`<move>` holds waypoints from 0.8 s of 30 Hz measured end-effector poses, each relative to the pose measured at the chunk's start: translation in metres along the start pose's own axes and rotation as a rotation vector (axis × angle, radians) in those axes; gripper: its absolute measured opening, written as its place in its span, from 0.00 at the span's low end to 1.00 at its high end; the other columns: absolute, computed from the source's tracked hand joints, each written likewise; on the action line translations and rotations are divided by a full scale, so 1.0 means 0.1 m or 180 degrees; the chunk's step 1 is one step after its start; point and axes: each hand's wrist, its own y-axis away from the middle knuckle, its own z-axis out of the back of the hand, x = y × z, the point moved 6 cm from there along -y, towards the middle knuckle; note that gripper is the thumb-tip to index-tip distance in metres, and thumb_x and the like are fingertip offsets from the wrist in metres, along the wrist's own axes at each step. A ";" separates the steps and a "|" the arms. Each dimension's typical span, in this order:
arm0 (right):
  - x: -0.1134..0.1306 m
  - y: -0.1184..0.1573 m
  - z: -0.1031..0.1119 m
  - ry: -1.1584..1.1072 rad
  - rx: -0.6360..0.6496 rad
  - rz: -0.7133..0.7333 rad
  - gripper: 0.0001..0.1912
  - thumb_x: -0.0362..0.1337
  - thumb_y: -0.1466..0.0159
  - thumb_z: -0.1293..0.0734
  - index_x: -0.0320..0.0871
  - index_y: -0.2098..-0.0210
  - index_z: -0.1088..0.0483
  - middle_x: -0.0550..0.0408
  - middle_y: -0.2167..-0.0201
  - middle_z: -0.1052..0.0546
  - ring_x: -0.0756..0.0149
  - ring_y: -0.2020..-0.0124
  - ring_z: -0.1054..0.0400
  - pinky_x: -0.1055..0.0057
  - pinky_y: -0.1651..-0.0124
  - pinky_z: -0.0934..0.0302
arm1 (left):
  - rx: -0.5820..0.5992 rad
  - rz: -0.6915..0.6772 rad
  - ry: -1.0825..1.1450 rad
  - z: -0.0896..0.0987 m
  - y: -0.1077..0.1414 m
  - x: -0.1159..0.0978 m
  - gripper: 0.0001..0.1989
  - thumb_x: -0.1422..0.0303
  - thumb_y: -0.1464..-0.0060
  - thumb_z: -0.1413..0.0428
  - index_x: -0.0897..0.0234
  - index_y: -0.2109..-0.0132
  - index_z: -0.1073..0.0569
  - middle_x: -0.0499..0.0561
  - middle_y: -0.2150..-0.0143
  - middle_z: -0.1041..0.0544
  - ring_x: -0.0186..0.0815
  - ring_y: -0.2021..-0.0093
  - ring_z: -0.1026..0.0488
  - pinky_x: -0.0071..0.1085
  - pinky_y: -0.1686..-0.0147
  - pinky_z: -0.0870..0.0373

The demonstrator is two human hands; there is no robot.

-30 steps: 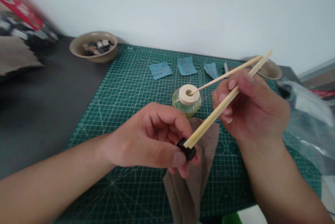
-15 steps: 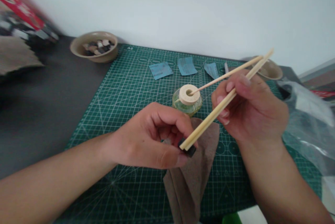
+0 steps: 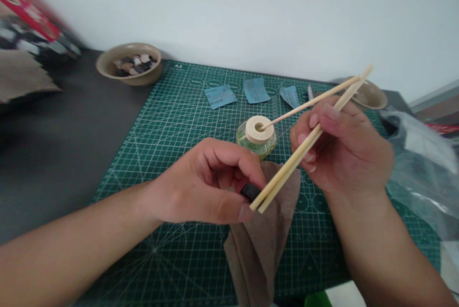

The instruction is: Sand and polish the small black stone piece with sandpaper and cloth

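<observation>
Between the thumb and fingers of my left hand [image 3: 204,187] sits a small black block [image 3: 250,191]. My right hand [image 3: 344,139] is closed on a pair of wooden sticks [image 3: 290,164], whose lower ends meet beside the block and my left thumb tip. Behind the hands stands a glass jar [image 3: 263,148] with green liquid and a pale ring-shaped lid [image 3: 254,136]. A thin stick [image 3: 308,104] leans out of the lid's hole. Beneath the hands, a brown cloth [image 3: 265,235] lies on the green cutting mat [image 3: 143,154].
A bowl of small pieces [image 3: 131,80] is at the back left. Three blue paper pieces [image 3: 220,96] lie along the mat's rear. Another bowl [image 3: 375,96] is behind my right hand, with clear plastic [image 3: 423,173] at the right. Brown material [image 3: 25,75] sits far left.
The lower ends of the sticks have shifted slightly down and right and spread a little. The black block now shows above and left of the tips, rather than under them.
</observation>
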 end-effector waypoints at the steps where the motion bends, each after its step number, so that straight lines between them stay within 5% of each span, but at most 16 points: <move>1: 0.00 0.00 0.01 0.0020 -0.0031 -0.0002 0.10 0.39 0.38 0.28 0.43 0.74 0.28 0.60 0.81 0.24 0.75 0.87 0.35 0.83 0.89 0.44 | -0.0004 -0.0003 0.0028 0.01 -0.01 0.00 0.07 0.78 0.53 0.34 0.66 0.65 0.18 0.51 0.69 0.21 0.34 0.66 0.26 0.28 0.64 0.28; 9: 0.01 -0.02 0.01 0.0016 -0.0087 0.0063 0.12 0.40 0.39 0.25 0.43 0.74 0.28 0.60 0.81 0.24 0.76 0.86 0.35 0.82 0.88 0.42 | 0.0064 0.0309 0.0369 0.01 0.02 0.07 0.08 0.74 0.50 0.33 0.66 0.60 0.18 0.50 0.68 0.25 0.28 0.73 0.30 0.22 0.74 0.33; 20: 0.00 -0.01 -0.01 -0.0106 0.0095 -0.0025 0.11 0.38 0.37 0.29 0.43 0.74 0.29 0.59 0.81 0.24 0.75 0.87 0.36 0.83 0.89 0.45 | 0.0272 -0.0001 0.0128 -0.04 -0.01 0.01 0.04 0.74 0.49 0.35 0.66 0.63 0.20 0.51 0.70 0.23 0.34 0.66 0.27 0.27 0.68 0.29; 24: 0.01 -0.03 0.02 -0.0092 -0.0020 0.0032 0.12 0.40 0.39 0.26 0.43 0.75 0.29 0.60 0.81 0.24 0.75 0.86 0.35 0.83 0.89 0.44 | 0.0208 0.0208 0.0136 -0.02 0.01 0.05 0.07 0.71 0.48 0.34 0.67 0.61 0.21 0.51 0.68 0.25 0.31 0.71 0.28 0.27 0.70 0.29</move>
